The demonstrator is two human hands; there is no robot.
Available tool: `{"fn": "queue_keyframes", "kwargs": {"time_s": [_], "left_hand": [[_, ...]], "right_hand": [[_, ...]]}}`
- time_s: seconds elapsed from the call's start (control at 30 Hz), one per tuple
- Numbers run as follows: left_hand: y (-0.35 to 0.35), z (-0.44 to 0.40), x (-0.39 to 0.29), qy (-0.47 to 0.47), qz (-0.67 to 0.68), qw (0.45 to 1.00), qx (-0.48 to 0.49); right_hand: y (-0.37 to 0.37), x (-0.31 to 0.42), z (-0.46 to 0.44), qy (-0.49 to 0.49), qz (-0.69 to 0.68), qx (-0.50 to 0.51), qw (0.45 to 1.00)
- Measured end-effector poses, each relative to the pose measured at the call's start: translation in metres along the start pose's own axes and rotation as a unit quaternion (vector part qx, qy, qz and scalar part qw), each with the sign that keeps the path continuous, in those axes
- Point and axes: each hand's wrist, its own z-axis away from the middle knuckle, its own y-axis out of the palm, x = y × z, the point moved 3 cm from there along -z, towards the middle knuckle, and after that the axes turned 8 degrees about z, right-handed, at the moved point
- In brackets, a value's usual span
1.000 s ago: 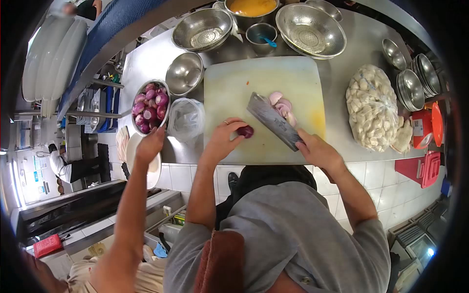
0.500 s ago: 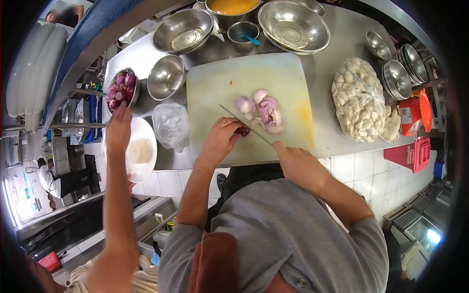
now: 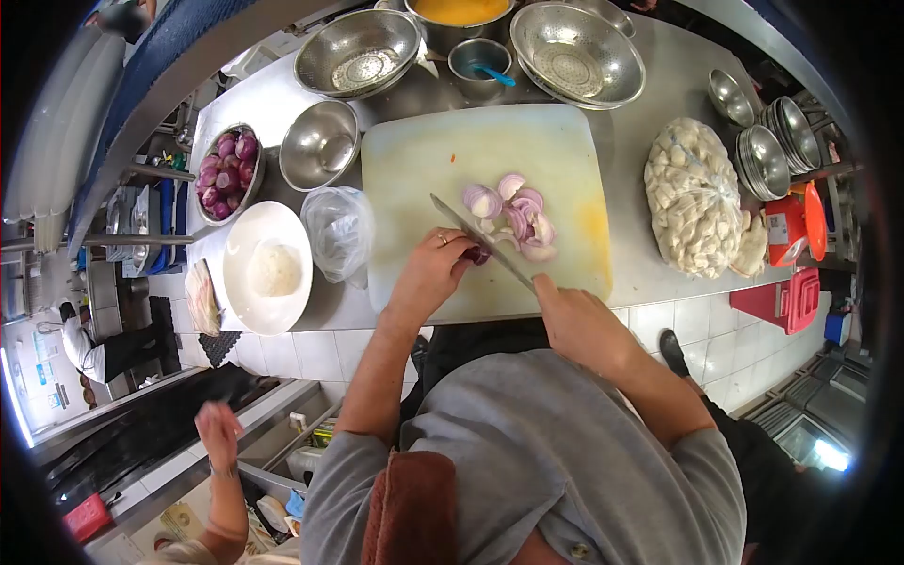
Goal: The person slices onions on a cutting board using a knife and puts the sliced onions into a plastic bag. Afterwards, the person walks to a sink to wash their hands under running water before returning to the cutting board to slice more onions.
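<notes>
With fingers curled, my left hand (image 3: 432,273) presses a piece of red onion (image 3: 479,254) onto the cutting board (image 3: 414,179); most of that piece is hidden by the fingers and blade. My right hand (image 3: 576,313) grips the handle of a kitchen knife (image 3: 490,247). Its long blade slants up and left, right beside the fingertips of my left hand and against the onion piece. Just beyond the blade lie several cut onion slices (image 3: 527,218), pale with purple edges, in a loose pile.
On the left stand a bowl of whole red onions (image 3: 226,179), a white plate (image 3: 240,306) with a pale mound, a plastic bag (image 3: 337,231) and a steel bowl (image 3: 320,146). Colanders (image 3: 358,52) line the back. A bag of garlic (image 3: 692,198) sits right. A co-worker's arm (image 3: 224,480) shows lower left.
The co-worker's hand has withdrawn from the onion bowl toward the lower left. The white plate now rests on the table. My hands and the knife have barely shifted.
</notes>
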Motion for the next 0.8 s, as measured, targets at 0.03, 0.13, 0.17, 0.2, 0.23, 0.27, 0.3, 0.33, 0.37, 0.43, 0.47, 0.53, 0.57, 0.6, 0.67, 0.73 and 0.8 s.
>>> {"fn": "queue_keyframes", "kwargs": {"time_s": [0.03,0.13,0.17,0.2,0.23,0.27,0.3,0.33,0.37,0.43,0.47,0.53,0.57,0.6,0.67,0.73,0.8], "left_hand": [[0.001,0.000,0.001,-0.002,0.003,1.000,-0.001],[0.002,0.001,0.005,0.005,-0.001,1.000,-0.008],[0.002,0.002,0.007,0.001,0.003,1.000,-0.005],[0.003,0.004,0.008,-0.003,0.005,1.000,-0.001],[0.003,0.004,0.008,-0.003,0.006,1.000,-0.001],[0.002,0.004,0.007,-0.003,0.005,1.000,-0.003],[0.002,0.004,0.008,-0.003,0.005,1.000,-0.005],[0.002,0.003,0.009,-0.002,0.007,1.000,-0.005],[0.002,0.003,0.009,-0.004,0.016,1.000,-0.009],[0.003,0.005,0.008,-0.005,0.028,1.000,-0.012],[0.001,0.003,0.008,0.005,0.025,1.000,-0.012],[-0.001,0.005,0.004,0.014,0.021,1.000,-0.012],[-0.002,0.005,0.002,0.014,0.021,1.000,-0.005],[-0.002,0.004,0.000,0.016,0.021,1.000,0.003],[-0.001,0.006,0.000,0.040,0.029,0.999,0.018],[-0.001,0.009,0.003,0.059,0.036,0.997,0.034],[0.000,0.007,0.005,0.090,0.036,0.995,0.038]], "right_hand": [[0.005,-0.002,-0.002,0.001,0.002,0.003,1.000],[0.032,-0.010,-0.014,-0.009,-0.005,-0.040,0.999],[0.035,-0.009,-0.024,-0.020,-0.005,-0.068,0.998],[0.033,-0.006,-0.029,-0.031,-0.006,-0.095,0.995],[0.028,-0.004,-0.025,-0.031,-0.006,-0.096,0.995],[0.020,0.000,-0.020,-0.019,-0.023,-0.076,0.997],[0.016,0.003,-0.017,-0.006,-0.040,-0.057,0.998],[0.019,0.002,-0.017,-0.005,-0.039,-0.056,0.998],[0.024,0.001,-0.017,-0.007,-0.047,-0.057,0.997],[0.036,0.000,-0.019,-0.007,-0.054,-0.056,0.997],[0.039,-0.001,-0.030,0.005,-0.064,-0.059,0.996],[0.043,-0.007,-0.042,0.017,-0.076,-0.062,0.995],[0.041,-0.014,-0.045,0.007,-0.086,-0.085,0.993],[0.038,-0.020,-0.045,-0.003,-0.095,-0.109,0.990],[0.028,-0.031,-0.035,-0.008,-0.085,-0.129,0.988],[0.027,-0.030,-0.033,-0.015,-0.078,-0.146,0.986],[0.033,-0.019,-0.034,-0.028,-0.027,-0.110,0.993]]}}
